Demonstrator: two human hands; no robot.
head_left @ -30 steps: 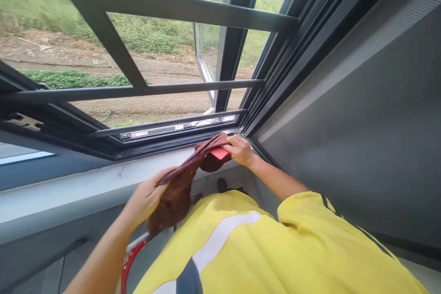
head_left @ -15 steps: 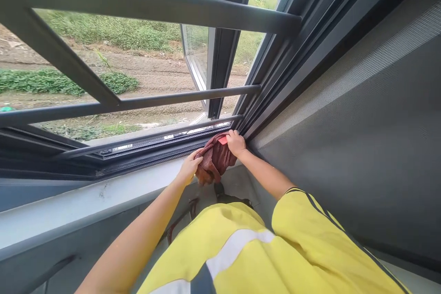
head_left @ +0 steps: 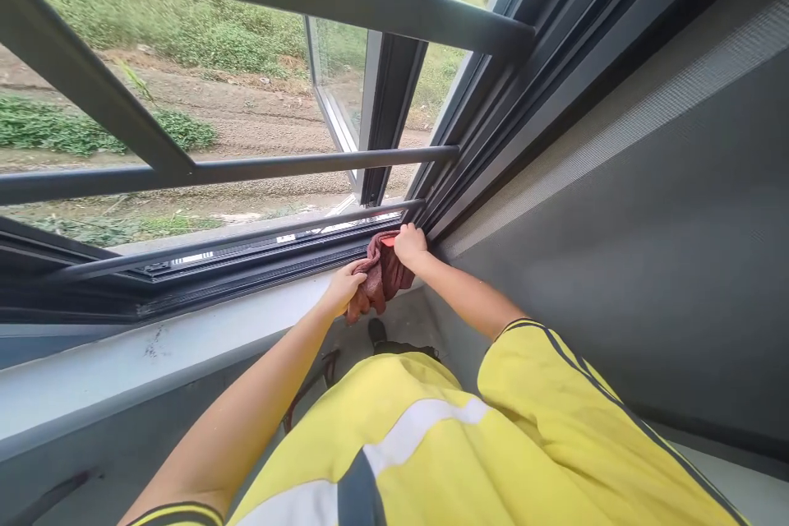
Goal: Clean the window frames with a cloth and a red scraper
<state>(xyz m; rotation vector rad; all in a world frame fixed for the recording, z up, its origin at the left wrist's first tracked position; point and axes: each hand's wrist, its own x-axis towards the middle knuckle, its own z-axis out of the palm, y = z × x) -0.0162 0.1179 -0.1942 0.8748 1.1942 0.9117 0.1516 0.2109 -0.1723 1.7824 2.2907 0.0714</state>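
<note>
A dark red cloth point(head_left: 380, 278) is bunched at the right end of the window's lower track point(head_left: 259, 267), in the corner by the frame. My right hand point(head_left: 410, 246) presses the cloth and a small red flat piece point(head_left: 387, 240) into that corner. My left hand point(head_left: 343, 289) grips the cloth's lower left part against the grey sill point(head_left: 185, 337). Both arms reach forward from yellow sleeves.
Dark horizontal bars point(head_left: 246, 168) cross the open window, with a dirt road and grass outside. A grey mesh screen point(head_left: 616, 205) fills the right side. Below the sill a shoe point(head_left: 377, 333) and a reddish curved object point(head_left: 308, 394) show on the floor.
My left hand moved up and right from below the sill to the cloth near the corner. The hanging cloth got bunched up. The view shifted closer to the window.
</note>
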